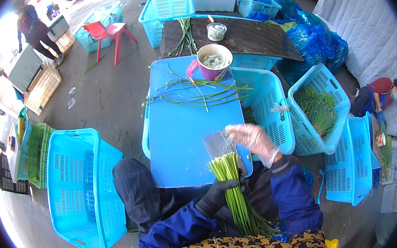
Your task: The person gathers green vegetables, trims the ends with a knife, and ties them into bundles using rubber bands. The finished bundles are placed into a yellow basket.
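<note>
My left hand [222, 189], in a black glove, grips a thick bunch of green flower-chive stems [235, 198]. Their cut ends point up towards the table edge, and the thin tips hang over my lap. My right hand [255, 142] wears a clear plastic glove. It hovers above the bunch's cut ends, fingers stretched out, with nothing visible in it. Beneath it, a clear plastic plate [216, 145] lies at the near right corner of the blue tabletop [181, 132]. Loose long stems [192, 96] spread across the far half of that top.
A purple tub [211, 73] of pale bands stands at the back. Beyond are a dark board [248, 45] and a red chair [109, 32]. Blue crates flank me, left [77, 191] and right [268, 118]; another holds greens [316, 110]. People are at far right [381, 90] and upper left [34, 28].
</note>
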A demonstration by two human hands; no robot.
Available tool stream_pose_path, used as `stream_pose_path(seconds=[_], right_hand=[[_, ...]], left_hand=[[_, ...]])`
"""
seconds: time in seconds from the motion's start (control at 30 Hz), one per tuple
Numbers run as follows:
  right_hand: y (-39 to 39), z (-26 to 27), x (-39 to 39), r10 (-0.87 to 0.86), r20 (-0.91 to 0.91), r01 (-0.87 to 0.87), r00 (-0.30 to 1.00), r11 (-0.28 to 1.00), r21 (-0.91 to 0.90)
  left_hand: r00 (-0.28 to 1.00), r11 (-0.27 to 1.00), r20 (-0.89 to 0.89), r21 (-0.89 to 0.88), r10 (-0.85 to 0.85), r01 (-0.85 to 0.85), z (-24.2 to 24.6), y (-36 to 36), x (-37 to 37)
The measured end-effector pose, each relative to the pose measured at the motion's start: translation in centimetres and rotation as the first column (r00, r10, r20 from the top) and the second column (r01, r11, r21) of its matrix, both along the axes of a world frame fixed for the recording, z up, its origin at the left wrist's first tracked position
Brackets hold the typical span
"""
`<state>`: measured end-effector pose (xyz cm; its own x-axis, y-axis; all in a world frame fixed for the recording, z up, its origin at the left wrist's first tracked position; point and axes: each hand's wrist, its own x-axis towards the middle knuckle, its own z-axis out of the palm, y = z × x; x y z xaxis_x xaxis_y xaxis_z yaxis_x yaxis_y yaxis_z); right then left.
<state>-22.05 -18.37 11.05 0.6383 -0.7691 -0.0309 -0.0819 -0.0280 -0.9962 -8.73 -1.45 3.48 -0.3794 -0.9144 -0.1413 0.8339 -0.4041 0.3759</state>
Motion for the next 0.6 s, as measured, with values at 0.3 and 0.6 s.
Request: stream_pose_path(seconds=[0.3,0.6], right_hand=[[-19.1,3.4,7.3,-0.576,-0.317,0.173,0.754,0.639,-0.749],[-30.0,0.6,12.5,-0.779,-0.504,-0.420,0.373,0.343,-0.840]], left_hand=[[0.991,0.992,-0.131,0.125,0.025,-0.008,-0.7,-0.5,2.5],[0.972,0.979,-0.228,0.203,0.053,-0.005,-1.6,-1.7,4.2]])
